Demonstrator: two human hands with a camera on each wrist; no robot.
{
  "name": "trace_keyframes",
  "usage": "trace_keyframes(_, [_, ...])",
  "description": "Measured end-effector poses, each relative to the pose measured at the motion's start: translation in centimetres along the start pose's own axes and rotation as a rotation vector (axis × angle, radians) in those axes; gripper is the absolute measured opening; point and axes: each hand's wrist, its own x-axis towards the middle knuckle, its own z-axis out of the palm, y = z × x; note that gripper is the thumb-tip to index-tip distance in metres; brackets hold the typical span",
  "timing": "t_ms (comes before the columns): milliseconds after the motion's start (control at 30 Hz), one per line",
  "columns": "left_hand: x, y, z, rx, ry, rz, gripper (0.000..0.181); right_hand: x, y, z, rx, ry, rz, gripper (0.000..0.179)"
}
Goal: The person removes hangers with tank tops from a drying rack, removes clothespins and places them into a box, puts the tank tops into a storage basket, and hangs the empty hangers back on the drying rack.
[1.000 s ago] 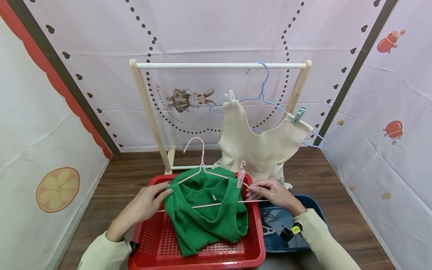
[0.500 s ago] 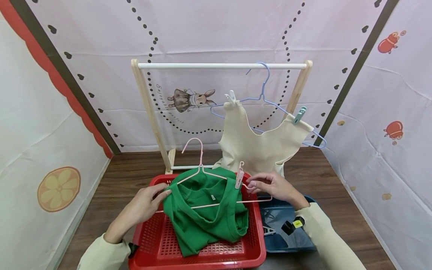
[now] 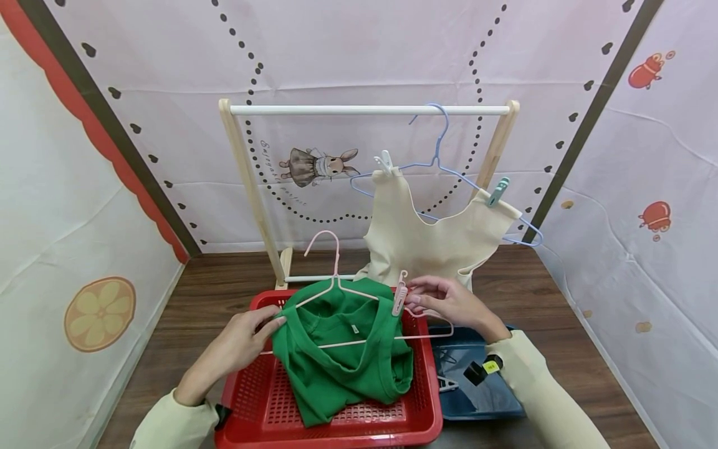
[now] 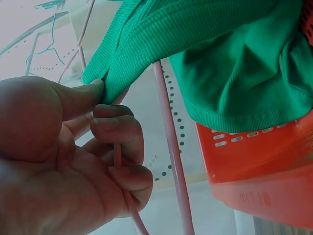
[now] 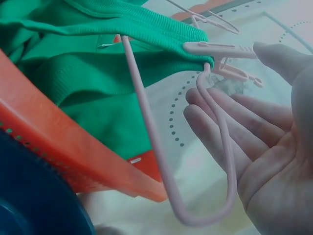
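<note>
A green tank top lies over the red basket with a pink hanger inside its shoulders. My left hand pinches the shoulder strap between thumb and index finger. In the left wrist view, the other fingers curl round the hanger's wire. A pink clothespin is clipped on the opposite strap. Beside it is my right hand; its thumb reaches the end of the clothespin in the right wrist view. The fingers of that hand extend loosely behind the bare hanger end.
The red basket stands in front, with a blue tray holding clips at its right. Behind, a cream top hangs from a blue hanger on the rack's white rail, held by a white clip and a teal clip.
My right hand has let go of the hanger's end and moved up and left to the pink clothespin. My left hand has stayed on the strap.
</note>
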Motion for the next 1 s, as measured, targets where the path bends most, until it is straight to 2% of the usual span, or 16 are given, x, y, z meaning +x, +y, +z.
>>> trace_keyframes(467, [-0.1,0.1,0.0,-0.007,-0.022,0.009,0.012,0.7,-1.1,0.9,-0.108,0.092,-0.004,0.039])
trace_keyframes(800, [0.0,0.1,0.1,0.003,-0.018,0.018,0.011,1.3,-1.5,1.1,-0.052,0.079,0.001,0.045])
trace_keyframes(1000, [0.0,0.1,0.2,0.004,-0.016,0.015,0.011,1.4,-1.4,1.3,-0.041,0.074,-0.002,0.043])
